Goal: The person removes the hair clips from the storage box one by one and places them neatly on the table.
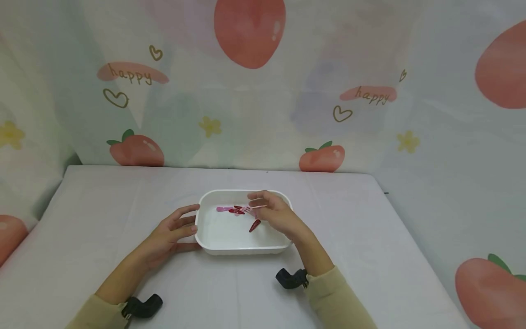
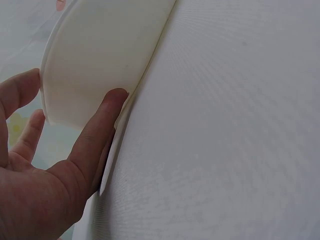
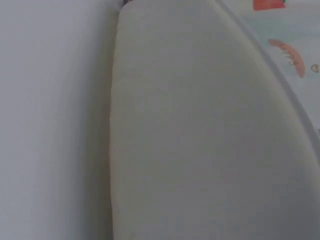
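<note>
A white tray (image 1: 230,237) stands on the table, with several red and pink hair clips inside. One red hair clip (image 1: 255,225) lies apart from the cluster, below the right hand; a pink hair clip (image 1: 223,209) is at the cluster's left end. My left hand (image 1: 170,235) touches the tray's left side with fingers spread; in the left wrist view a finger lies along the tray's outer wall (image 2: 95,60). Over the tray's right half is my right hand (image 1: 277,214), fingers bent toward the clips. Whether it pinches a pink clip is unclear. The right wrist view shows only the tray wall (image 3: 200,125).
A white cloth covers the table (image 1: 349,228). Behind it hangs a printed curtain (image 1: 263,114) with peaches, flowers and lettering. A black curved piece (image 1: 291,278) sits at the right wrist, and another black piece (image 1: 144,306) at the left.
</note>
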A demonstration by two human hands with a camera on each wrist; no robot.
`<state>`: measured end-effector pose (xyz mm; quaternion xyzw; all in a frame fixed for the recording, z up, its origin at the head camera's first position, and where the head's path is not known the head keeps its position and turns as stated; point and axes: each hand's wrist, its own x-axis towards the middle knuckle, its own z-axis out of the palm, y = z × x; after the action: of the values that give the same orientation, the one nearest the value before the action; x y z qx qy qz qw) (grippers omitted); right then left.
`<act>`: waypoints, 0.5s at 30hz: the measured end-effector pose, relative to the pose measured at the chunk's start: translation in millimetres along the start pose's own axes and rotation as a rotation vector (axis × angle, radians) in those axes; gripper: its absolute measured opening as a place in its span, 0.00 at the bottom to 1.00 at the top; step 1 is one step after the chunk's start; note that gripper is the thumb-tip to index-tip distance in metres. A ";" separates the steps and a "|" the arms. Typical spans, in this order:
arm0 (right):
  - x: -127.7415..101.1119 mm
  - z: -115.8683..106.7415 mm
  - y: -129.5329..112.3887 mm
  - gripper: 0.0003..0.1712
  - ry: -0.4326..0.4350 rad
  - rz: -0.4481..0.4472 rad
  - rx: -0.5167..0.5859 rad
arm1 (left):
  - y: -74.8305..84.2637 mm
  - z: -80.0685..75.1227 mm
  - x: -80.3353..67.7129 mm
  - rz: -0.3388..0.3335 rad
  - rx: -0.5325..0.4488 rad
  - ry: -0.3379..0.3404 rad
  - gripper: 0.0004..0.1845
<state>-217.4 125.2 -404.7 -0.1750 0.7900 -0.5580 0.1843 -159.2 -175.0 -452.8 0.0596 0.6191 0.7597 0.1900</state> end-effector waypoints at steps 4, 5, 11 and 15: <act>3.4 -0.6 8.2 0.19 0.024 -0.045 -0.217 | -1.1 -0.7 -0.4 0.004 -0.008 0.003 0.30; 4.0 0.0 9.9 0.19 0.009 -0.042 -0.251 | -1.4 -0.9 -0.5 0.005 -0.009 0.004 0.30; 3.4 5.3 12.1 0.23 -0.014 0.010 -0.414 | -1.7 -1.5 -1.2 0.004 -0.009 0.002 0.30; 2.0 6.8 12.8 0.24 -0.003 0.014 -0.527 | -1.1 -1.4 0.0 0.012 -0.003 -0.009 0.31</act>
<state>-216.7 122.7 -419.1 -0.2124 0.9090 -0.3313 0.1373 -159.4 -176.0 -454.1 0.0666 0.6168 0.7614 0.1880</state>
